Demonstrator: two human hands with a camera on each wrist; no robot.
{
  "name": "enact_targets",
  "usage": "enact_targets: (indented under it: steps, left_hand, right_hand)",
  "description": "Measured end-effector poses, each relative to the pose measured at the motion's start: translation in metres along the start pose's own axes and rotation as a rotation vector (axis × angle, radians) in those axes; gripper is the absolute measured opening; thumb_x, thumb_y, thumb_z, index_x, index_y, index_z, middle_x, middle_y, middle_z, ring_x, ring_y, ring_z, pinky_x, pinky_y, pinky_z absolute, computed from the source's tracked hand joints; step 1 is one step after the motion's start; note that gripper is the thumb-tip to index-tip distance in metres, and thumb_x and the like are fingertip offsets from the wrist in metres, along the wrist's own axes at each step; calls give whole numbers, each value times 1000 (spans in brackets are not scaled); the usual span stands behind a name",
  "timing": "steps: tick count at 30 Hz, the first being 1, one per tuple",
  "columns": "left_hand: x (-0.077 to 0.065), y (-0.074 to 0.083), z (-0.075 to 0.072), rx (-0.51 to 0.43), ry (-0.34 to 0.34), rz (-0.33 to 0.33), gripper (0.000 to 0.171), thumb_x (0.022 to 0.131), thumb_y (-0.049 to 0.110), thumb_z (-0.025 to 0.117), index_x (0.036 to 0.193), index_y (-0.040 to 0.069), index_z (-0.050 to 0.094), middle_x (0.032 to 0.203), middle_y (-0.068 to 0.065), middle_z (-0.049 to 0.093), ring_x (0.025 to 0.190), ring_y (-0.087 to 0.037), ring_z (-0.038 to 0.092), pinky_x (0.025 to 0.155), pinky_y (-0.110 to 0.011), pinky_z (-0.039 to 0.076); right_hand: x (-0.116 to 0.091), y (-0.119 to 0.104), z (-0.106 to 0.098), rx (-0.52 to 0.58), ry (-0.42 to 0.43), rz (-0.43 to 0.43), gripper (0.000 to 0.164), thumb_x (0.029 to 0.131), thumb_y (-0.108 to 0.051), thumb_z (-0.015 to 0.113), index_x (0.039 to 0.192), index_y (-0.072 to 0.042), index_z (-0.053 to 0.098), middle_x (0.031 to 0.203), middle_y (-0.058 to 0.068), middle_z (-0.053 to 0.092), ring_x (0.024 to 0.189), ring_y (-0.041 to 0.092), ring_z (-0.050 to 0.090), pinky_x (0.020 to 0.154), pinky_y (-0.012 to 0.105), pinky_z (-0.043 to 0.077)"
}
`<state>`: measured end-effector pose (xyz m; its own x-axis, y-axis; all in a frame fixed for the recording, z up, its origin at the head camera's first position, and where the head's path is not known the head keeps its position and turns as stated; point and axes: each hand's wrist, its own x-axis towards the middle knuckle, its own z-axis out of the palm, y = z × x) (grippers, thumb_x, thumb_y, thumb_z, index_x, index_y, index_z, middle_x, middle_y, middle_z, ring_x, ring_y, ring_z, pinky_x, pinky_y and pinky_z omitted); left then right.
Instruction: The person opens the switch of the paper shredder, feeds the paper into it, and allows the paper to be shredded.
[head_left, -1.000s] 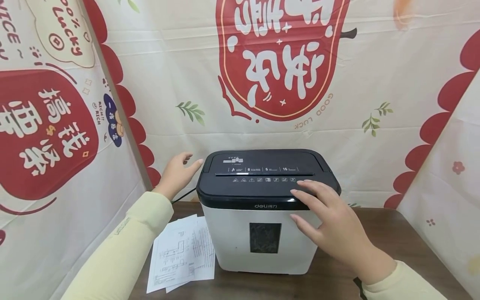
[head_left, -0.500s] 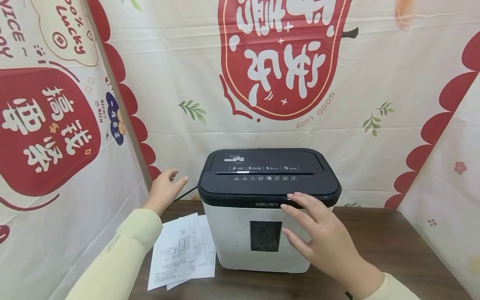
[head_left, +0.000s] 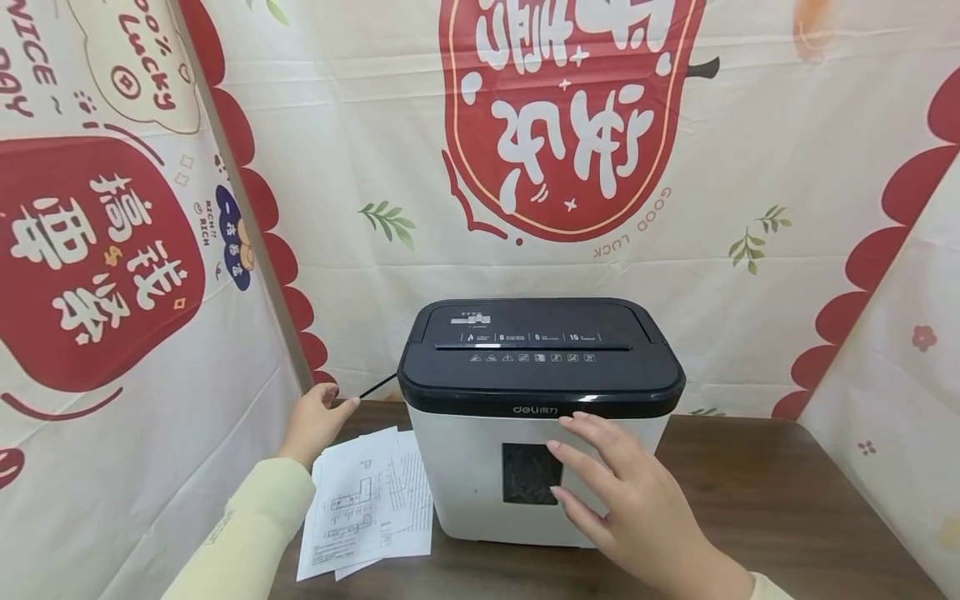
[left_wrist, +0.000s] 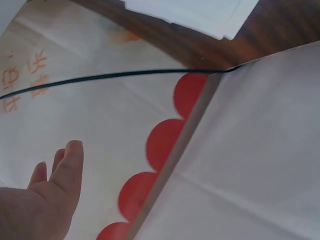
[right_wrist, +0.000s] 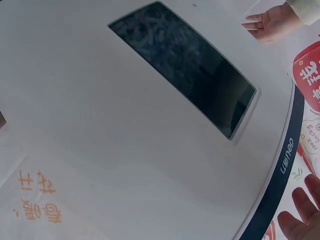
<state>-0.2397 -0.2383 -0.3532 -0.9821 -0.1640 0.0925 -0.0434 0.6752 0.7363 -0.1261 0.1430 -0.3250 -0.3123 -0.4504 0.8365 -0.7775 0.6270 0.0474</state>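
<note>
A paper shredder (head_left: 461, 475) with a white bin and black lid (head_left: 540, 375) stands on the table in the head view. My right hand (head_left: 641, 508) hovers before its front face, fingers spread and holding nothing. A dark window (right_wrist: 187, 70) in the bin shows large in the right wrist view, with my right fingers at that view's lower right corner. Over the left side of the table, my left hand (head_left: 311, 425) hangs with relaxed fingers close to the black power cord (head_left: 377, 385). The left wrist view shows that hand apart from the cord (left_wrist: 115, 75), gripping nothing.
Several printed sheets of paper (head_left: 352, 508) lie loosely stacked to the left of the shredder. Behind and on both sides hangs white cloth (head_left: 315, 167) with red printed patterns. Brown tabletop (head_left: 765, 500) extends to the right.
My left hand has dropped from beside the shredder's lid, down and to the left. My right hand has drawn back from above the lid to lower in front of the bin.
</note>
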Motion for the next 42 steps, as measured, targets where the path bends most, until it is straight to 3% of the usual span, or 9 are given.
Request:
enact_targets:
  steps: [12,20,31,42]
  left_hand:
    - [-9,-43,15,53,-5,-96,61,93,25,59,136,-13,38,137,-36,41,126,-51,40,102,-59,35]
    - [-14,-70,23,73,-15,-154,61,91,21,60,134,-16,37,135,-38,42,124,-52,42,101,-58,37]
    - [-19,-87,30,161,-6,-174,57,88,18,64,127,-18,43,125,-38,51,115,-51,50,96,-58,42]
    - [-27,-116,45,186,2,-275,59,86,16,68,127,-18,43,122,-40,51,111,-54,51,94,-60,41]
  right_hand:
    - [-11,-3,20,31,93,-75,39,100,-35,47,107,-5,70,117,17,62,108,33,56,111,23,27]
    - [-23,-8,29,55,28,-38,39,100,-37,46,111,-6,69,120,16,60,111,32,55,112,22,25]
    - [-32,-10,43,60,16,-24,38,101,-36,46,111,-8,69,122,13,61,110,32,56,112,24,24]
    - [-45,-15,56,70,-56,-2,39,100,-40,46,115,-11,68,125,9,60,112,29,57,107,28,31]
